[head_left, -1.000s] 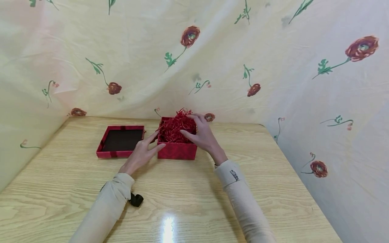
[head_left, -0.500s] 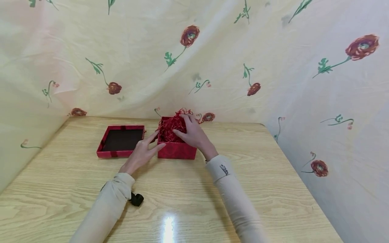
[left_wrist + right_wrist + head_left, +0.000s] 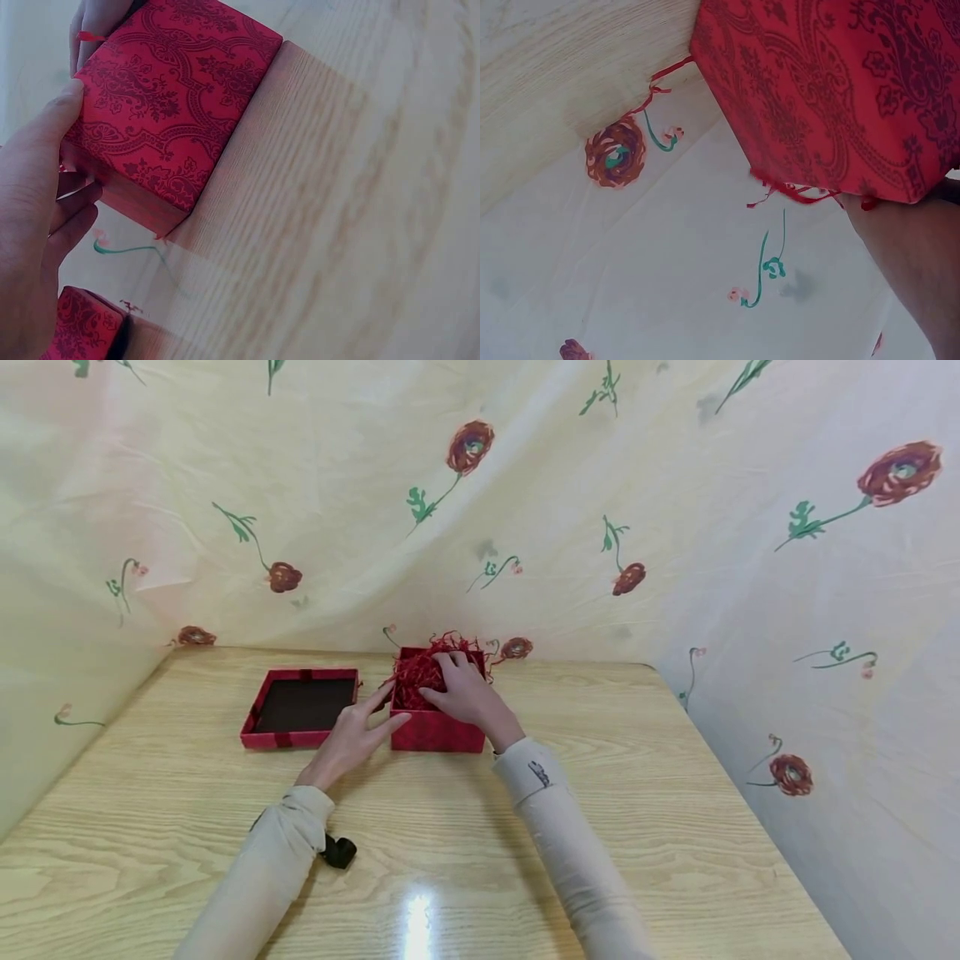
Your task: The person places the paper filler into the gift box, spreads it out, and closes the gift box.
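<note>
In the head view, a red patterned gift box (image 3: 437,732) stands on the table, filled with red shredded paper (image 3: 416,673). My left hand (image 3: 351,739) holds the box at its near left corner, thumb at the front and fingers along the left side. The left wrist view shows that thumb (image 3: 64,112) at the rim. My right hand (image 3: 468,693) is in the box's opening, on the shredded paper, thumb and fingers spread apart; some fingertips are hidden. In the right wrist view, the box (image 3: 825,97) hides most of that hand, and paper strands hang over the rim.
Left of the box lies the red lid (image 3: 281,740), its black inside facing up. A small black object (image 3: 341,853) lies by the left sleeve. The wooden table (image 3: 645,827) meets a flower-printed cloth (image 3: 337,510) behind and at both sides.
My right hand has moved left and slightly down over the box, pressing among the paper. Strands now show along the right rim. The left hand and lid have stayed in place.
</note>
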{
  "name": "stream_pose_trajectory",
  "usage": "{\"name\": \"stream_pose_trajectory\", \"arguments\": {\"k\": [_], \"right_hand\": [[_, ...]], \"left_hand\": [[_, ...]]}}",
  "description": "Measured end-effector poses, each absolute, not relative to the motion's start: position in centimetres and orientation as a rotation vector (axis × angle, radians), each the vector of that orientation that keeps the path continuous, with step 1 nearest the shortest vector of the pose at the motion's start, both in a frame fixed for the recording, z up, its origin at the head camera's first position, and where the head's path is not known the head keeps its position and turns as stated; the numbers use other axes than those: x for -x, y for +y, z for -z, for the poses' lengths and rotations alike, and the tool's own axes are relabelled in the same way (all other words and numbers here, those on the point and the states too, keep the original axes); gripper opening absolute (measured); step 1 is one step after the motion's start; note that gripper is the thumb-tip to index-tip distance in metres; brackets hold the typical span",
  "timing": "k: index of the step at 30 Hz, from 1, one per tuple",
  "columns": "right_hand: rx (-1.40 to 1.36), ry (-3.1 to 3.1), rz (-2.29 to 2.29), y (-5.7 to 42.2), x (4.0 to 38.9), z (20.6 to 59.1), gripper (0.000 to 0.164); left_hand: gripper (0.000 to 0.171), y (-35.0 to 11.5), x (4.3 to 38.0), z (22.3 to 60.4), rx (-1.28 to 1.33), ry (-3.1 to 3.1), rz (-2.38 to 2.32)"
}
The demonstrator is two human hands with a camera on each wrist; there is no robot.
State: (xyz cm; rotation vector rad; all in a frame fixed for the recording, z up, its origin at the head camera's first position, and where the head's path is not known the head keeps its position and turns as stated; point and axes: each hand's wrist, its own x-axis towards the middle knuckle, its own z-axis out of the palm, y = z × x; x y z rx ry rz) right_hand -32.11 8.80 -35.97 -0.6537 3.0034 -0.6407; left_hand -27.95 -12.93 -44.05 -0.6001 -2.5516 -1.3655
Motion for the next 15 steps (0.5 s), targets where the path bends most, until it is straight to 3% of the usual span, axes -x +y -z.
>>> {"name": "stream_pose_trajectory", "arguments": {"k": [15], "right_hand": [[0.526,2.853,0.529,7.6,33.7,36.1,0.070]], "left_hand": [[0.073,-12.9,27.8,43.8,0.593,-2.560,1.378]]}}
